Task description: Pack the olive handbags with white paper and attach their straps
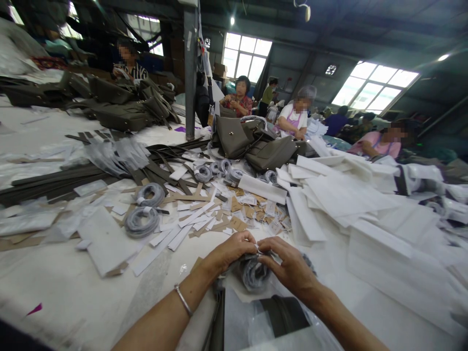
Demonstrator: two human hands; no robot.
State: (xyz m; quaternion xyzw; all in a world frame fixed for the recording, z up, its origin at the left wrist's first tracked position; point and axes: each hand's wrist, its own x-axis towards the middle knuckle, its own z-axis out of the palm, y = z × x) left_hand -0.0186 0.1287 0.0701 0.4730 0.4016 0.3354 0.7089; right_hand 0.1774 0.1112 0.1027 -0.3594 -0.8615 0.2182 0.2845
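Note:
My left hand [234,252] and my right hand [287,263] meet at the top of a coiled strap [255,274] wrapped in clear plastic. The fingertips of both pinch a small white band on the coil, which is partly hidden by the fingers. Just below the coil, near my body, lies a dark olive bag piece [283,316] partly covered with clear film and white sheet. More wrapped coils [142,222] with white bands lie to the left.
Dark straps [66,183] spread over the left of the white table. Paper strips [193,222] and brown tags [237,223] litter the middle. White sheets [365,195] pile up on the right. Olive bags [272,151] stand farther back, near a grey post [190,73]. Several people work beyond.

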